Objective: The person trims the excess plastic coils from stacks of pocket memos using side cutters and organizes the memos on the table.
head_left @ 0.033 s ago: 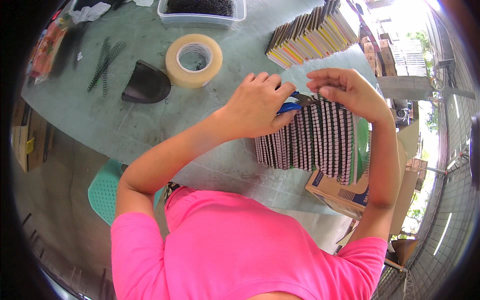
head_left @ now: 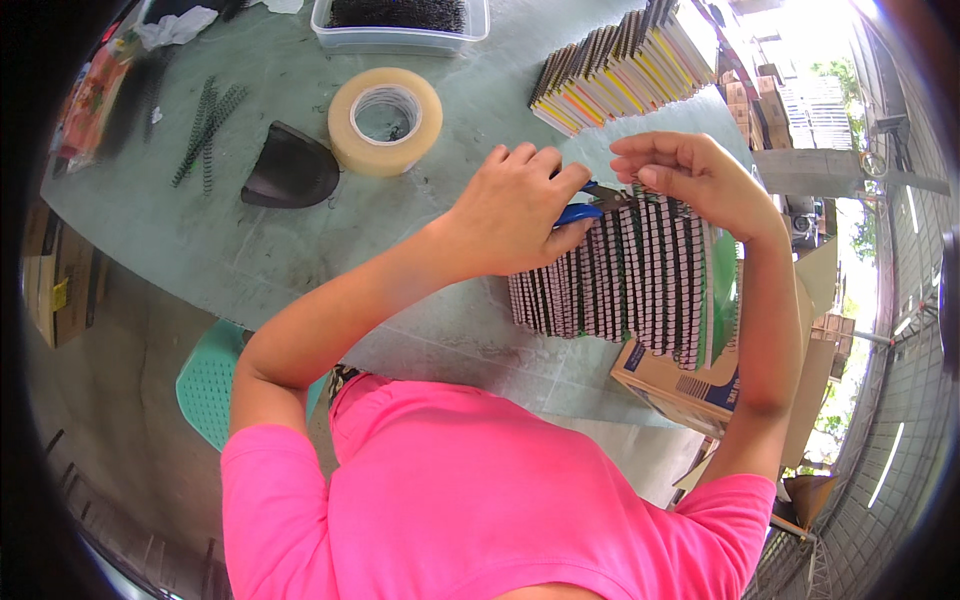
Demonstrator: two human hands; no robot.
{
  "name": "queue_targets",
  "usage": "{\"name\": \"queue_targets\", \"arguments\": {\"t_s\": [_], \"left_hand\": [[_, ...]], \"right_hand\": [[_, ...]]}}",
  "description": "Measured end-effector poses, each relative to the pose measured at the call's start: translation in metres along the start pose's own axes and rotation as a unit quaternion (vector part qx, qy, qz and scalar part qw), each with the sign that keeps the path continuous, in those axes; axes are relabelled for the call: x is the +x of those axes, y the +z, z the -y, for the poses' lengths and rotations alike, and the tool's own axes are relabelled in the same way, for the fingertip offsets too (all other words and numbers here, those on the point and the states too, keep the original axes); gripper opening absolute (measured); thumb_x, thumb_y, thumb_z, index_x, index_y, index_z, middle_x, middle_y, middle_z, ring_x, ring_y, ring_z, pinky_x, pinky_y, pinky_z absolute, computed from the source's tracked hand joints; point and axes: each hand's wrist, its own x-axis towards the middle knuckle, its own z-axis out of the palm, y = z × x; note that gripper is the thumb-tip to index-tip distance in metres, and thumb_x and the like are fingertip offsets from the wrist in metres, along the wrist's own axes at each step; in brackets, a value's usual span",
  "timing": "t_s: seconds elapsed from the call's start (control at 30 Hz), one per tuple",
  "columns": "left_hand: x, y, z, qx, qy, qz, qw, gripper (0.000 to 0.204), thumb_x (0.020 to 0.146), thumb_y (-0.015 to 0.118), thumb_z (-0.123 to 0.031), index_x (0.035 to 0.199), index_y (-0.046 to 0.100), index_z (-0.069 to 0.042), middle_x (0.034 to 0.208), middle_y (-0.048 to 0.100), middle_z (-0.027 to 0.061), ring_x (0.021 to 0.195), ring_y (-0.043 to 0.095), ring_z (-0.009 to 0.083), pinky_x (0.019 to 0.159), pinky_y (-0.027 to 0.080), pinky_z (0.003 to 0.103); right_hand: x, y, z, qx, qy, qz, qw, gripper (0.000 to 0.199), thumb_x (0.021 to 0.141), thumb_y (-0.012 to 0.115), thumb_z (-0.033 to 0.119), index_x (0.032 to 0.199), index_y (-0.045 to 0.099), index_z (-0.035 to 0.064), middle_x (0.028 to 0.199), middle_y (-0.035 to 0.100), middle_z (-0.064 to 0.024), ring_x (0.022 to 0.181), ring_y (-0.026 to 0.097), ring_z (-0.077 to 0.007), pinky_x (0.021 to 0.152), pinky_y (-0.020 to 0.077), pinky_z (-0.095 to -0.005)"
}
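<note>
My left hand (head_left: pixel 520 210) is closed around blue-handled cutting pliers (head_left: pixel 578 213). The metal jaws point right, at the top edge of a row of spiral-bound notebooks (head_left: pixel 625 285). These stand packed together with their dark coil spines facing up. Curled over the far end of that row, my right hand (head_left: pixel 690 180) has its thumb close to the bent fingers, just beyond the jaws. Anything small between those fingertips is hidden. Green covers (head_left: pixel 724 290) show at the row's right side, beside my right forearm.
On the greenish table (head_left: pixel 420 240) lie a tape roll (head_left: pixel 343 125), a black curved piece (head_left: pixel 290 168) and loose coils (head_left: pixel 208 125). A clear tub (head_left: pixel 400 40) of black coils and another notebook row (head_left: pixel 625 70) stand farther back. A cardboard box (head_left: pixel 670 385) sits near right; a green stool (head_left: pixel 210 385) left.
</note>
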Motion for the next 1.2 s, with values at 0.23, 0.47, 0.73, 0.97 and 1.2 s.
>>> {"name": "queue_targets", "arguments": {"t_s": [0.23,0.47,0.73,0.97,1.2], "left_hand": [[0.009,-0.004,0.0,0.042,0.026,0.006,0.999,0.036,0.074,0.067,-0.029,0.102,0.057,-0.008,0.079,0.055,0.0102,0.075,0.056,0.0285,0.067,0.043,0.04],[0.009,-0.002,0.003,0.048,0.018,0.005,0.999,0.031,0.071,0.07,-0.025,0.092,0.056,-0.007,0.074,0.055,0.0107,0.067,0.058,0.0295,0.059,0.046,0.04],[0.004,-0.009,-0.006,0.042,-0.033,0.064,0.997,0.03,0.07,0.069,-0.017,0.094,0.055,-0.008,0.077,0.056,0.0109,0.071,0.059,0.0306,0.062,0.047,0.04],[0.005,-0.024,-0.018,0.07,-0.01,0.025,0.997,0.04,0.068,0.069,-0.021,0.104,0.057,-0.005,0.09,0.057,0.0105,0.086,0.055,0.0284,0.075,0.041,0.039],[0.006,-0.022,-0.026,0.123,-0.028,0.032,0.991,0.041,0.068,0.069,-0.022,0.104,0.057,-0.005,0.089,0.057,0.0107,0.084,0.055,0.0281,0.073,0.041,0.039]], "right_hand": [[0.01,-0.008,0.007,-0.095,0.029,0.06,0.993,0.02,0.084,0.059,0.005,0.101,0.064,-0.0044,0.092,0.065,-0.0059,0.084,0.058,-0.01,0.079,0.046,-0.0238],[0.014,-0.006,0.008,-0.173,0.01,0.051,0.984,0.014,0.074,0.063,0.002,0.087,0.069,-0.0003,0.078,0.065,-0.0064,0.075,0.058,-0.0105,0.072,0.0462,-0.0249],[0.013,-0.011,0.0,-0.056,-0.026,0.112,0.992,0.016,0.076,0.056,-0.004,0.09,0.065,-0.0045,0.083,0.063,-0.0042,0.077,0.056,-0.0088,0.072,0.0447,-0.0222],[0.015,-0.009,-0.003,-0.002,-0.016,0.126,0.992,0.017,0.079,0.051,-0.001,0.089,0.063,-0.0069,0.083,0.063,-0.0059,0.077,0.055,-0.0103,0.076,0.0442,-0.0228],[0.013,-0.006,-0.003,0.058,-0.009,0.12,0.991,0.019,0.079,0.05,-0.001,0.093,0.061,-0.006,0.087,0.062,-0.0053,0.081,0.055,-0.0104,0.078,0.0432,-0.0231]]}}
